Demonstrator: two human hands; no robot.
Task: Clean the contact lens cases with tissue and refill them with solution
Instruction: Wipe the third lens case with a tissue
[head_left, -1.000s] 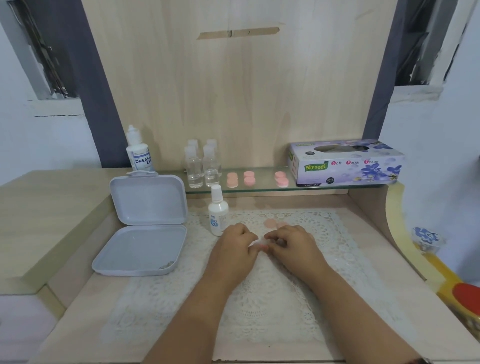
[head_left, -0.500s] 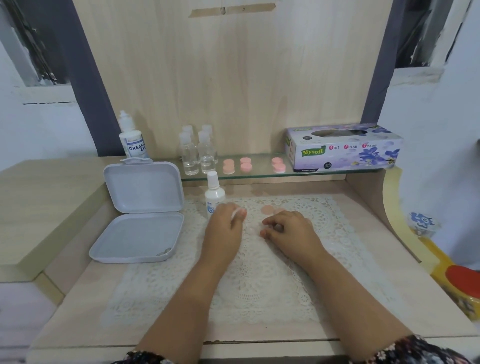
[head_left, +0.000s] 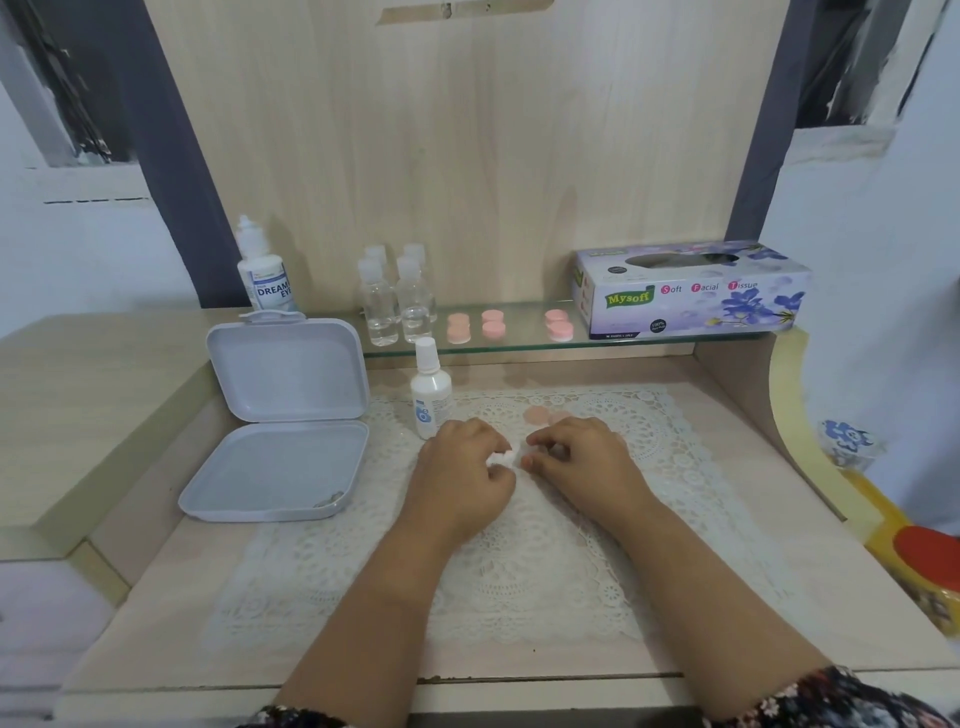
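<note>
A small wad of white tissue (head_left: 503, 459) sat pinched in the fingertips of the left hand (head_left: 464, 478), low over the middle of the lace mat (head_left: 363, 571), and it met the fingertips of the right hand (head_left: 576, 462) there. The right hand was curled shut around something small; a contact lens case is the likely object, but the fingers hid it and that could not be confirmed. Just beyond the right hand on the mat lay a pale pink disc (head_left: 537, 415), which looked like a loose cap or case half. The work appeared to be in the wiping stage for this one piece, with no refilling visible. A small white solution bottle (head_left: 430, 397) stood capped at the mat's far left edge, just beside the left hand, so pouring seemed still to come. Behind the mat, on the glass shelf (head_left: 519, 340), six more pink cases (head_left: 493, 325) stood in pairs, and whether they were cleaned could not be told. Left of them on the shelf stood clear small bottles (head_left: 397, 301) and a larger eye-solution bottle (head_left: 265, 270); the tissue box (head_left: 691, 291) lay at the shelf's right end. Left of the mat, a white hinged box (head_left: 280, 421) lay open.
</note>
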